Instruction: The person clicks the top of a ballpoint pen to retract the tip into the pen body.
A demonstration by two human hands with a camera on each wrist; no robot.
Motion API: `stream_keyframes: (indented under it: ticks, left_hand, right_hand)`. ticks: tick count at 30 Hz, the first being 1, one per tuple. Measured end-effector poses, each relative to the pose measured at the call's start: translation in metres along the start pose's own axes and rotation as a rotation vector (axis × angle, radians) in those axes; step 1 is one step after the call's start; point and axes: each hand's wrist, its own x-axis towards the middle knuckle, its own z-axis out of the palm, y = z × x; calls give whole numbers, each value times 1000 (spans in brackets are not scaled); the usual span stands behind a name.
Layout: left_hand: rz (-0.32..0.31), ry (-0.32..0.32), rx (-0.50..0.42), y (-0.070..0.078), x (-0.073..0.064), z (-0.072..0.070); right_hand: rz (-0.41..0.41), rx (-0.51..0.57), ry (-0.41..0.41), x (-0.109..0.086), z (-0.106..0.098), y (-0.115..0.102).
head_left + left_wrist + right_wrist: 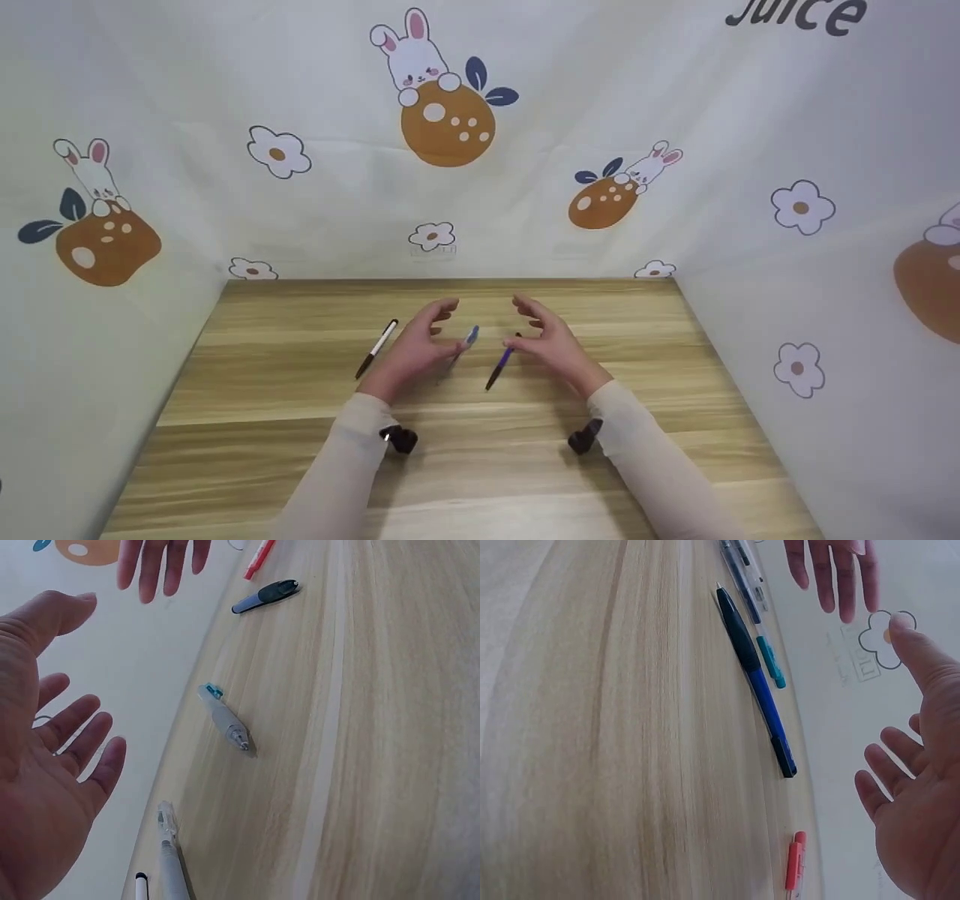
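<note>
My left hand (416, 346) and right hand (556, 349) hover over the table, fingers loosely bent, palms facing each other and holding nothing. Between them lies a clear pen with a teal clip (226, 720), partly behind my left thumb in the head view. A blue pen with a black grip (757, 682) lies beside my right thumb. Left of my left hand is a white pen with black ends (376, 349). The left wrist view also has a clear pen (172, 859) near its bottom edge. A red pen (796, 862) shows in the right wrist view; my right hand hides it from the head view.
The wood-grain table (487, 480) is bordered by a pale cloth (337, 210) at the back and both sides, printed with rabbits, oranges and flowers. Small black wrist cameras (401, 439) sit at the sleeve cuffs.
</note>
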Motion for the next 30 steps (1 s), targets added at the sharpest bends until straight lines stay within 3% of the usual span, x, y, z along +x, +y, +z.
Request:
stream_keyframes:
  ticks: [8,17,23,30]
  left_hand:
    - [-29,-36,24,4,-6,-11]
    - [17,-43,25,0,-9,-25]
    - [-22,-42,109,0,-13,-33]
    - [-50,-28,137,-3,-17,-42]
  right_hand:
    - [8,22,-8,-2,0,1]
    - [-28,3,-26,0,5,5]
    - [-44,-31,-26,3,11,3]
    - [-58,-20,-42,6,20,1]
